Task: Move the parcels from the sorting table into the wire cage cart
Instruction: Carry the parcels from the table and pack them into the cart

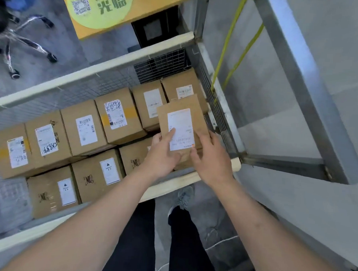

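I look down into the wire cage cart [88, 72], whose floor is packed with several brown cardboard parcels bearing white labels. Both of my hands hold one brown parcel [182, 114] with a white label over the cart's right end. My left hand [162, 155] grips its lower left side, thumb lying on the label. My right hand [211, 157] holds the lower right edge, its fingers curled round it. The parcel sits above the parcels [150, 105] at the cart's right, and its underside is hidden.
The cart's cream top rails [171, 186] frame it front and back, with wire mesh [161, 64] at the far right corner. A steel table frame [301, 83] stands to the right. An orange board [126, 6] and an office chair base [23, 42] lie beyond.
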A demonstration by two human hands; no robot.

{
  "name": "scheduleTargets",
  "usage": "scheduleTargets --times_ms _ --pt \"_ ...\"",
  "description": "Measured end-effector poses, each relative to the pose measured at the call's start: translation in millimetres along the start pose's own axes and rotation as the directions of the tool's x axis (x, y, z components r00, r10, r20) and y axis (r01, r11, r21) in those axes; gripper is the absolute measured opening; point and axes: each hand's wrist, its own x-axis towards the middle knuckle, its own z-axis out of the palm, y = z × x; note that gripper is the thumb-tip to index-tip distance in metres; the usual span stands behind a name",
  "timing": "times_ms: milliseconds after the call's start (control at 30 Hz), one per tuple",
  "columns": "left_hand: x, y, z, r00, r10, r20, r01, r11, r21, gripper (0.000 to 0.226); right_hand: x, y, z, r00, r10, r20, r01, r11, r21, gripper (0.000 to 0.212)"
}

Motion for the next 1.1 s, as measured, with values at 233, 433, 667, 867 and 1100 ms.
scheduleTargets --times_ms 233,433,667,867,1100 --pt "57 -29 25 0.994 -0.046 0.099 0.050 0.998 -0.036 0.075 41 28 17 0.988 0.084 0.130 -0.070 0.991 -0.110 0.057" --pt "95 -59 54 0.989 -0.047 0.137 0.049 0.999 -0.010 0.094 69 53 37 0.957 0.152 0.246 -0.082 0.958 -0.273 0.063" --pt "140 -80 88 0.983 -0.067 0.170 0.063 0.998 0.029 0.103 110 90 66 0.892 0.284 0.351 -0.183 0.938 -0.293 0.092" --pt "160 -100 110 0.979 -0.031 0.204 0.020 0.998 0.054 0.103 127 114 98 0.813 0.351 0.465 -0.292 0.936 -0.197 0.097" --pt "176 -102 119 0.960 0.064 0.272 -0.122 0.972 0.202 0.085 147 116 112 0.797 0.329 0.507 -0.226 0.940 -0.255 0.083"
